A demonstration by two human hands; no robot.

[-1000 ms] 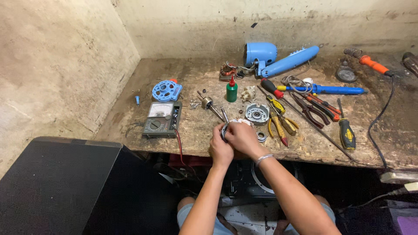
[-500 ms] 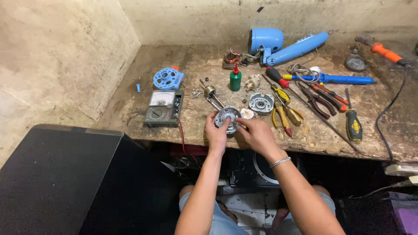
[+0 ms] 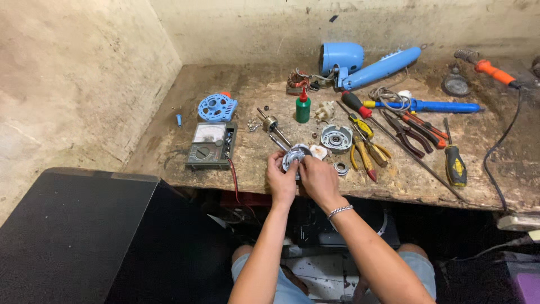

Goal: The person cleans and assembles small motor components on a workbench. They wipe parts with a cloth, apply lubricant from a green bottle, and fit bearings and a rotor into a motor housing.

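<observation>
We've got left hand and right hand both clamped on the round metal motor cover at the workbench front edge, analog multimeter to its left, second cover and yellow pliers just right.

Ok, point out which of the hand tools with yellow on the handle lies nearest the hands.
The yellow-handled pliers, just right of the right hand. The black-and-yellow screwdriver lies much farther right.
</observation>
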